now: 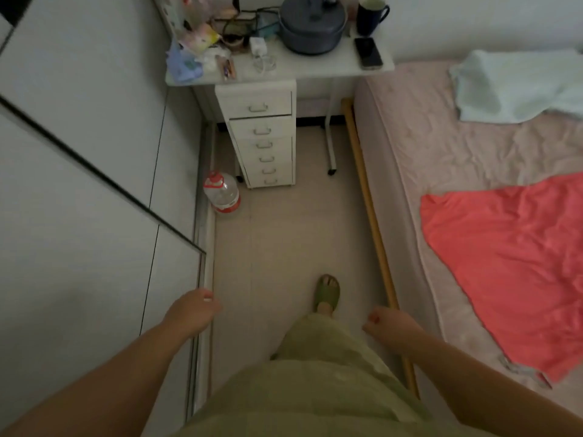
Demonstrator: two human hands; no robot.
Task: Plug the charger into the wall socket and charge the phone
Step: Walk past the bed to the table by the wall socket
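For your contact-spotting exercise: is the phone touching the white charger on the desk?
Apart. The head view shows the phone at the desk's right end and the charger further left, with bare desktop between them.

Phone (368,53) on desk (315,66) w/ prob. charger (258,46), hands empty

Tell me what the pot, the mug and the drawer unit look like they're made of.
Pot: probably coated metal, going by its matte dark grey lid and body. Mug: likely glazed ceramic, dark blue with a pale inside and a slight sheen. Drawer unit: painted metal or laminate, flat white with small metal handles; the blur leaves it open.
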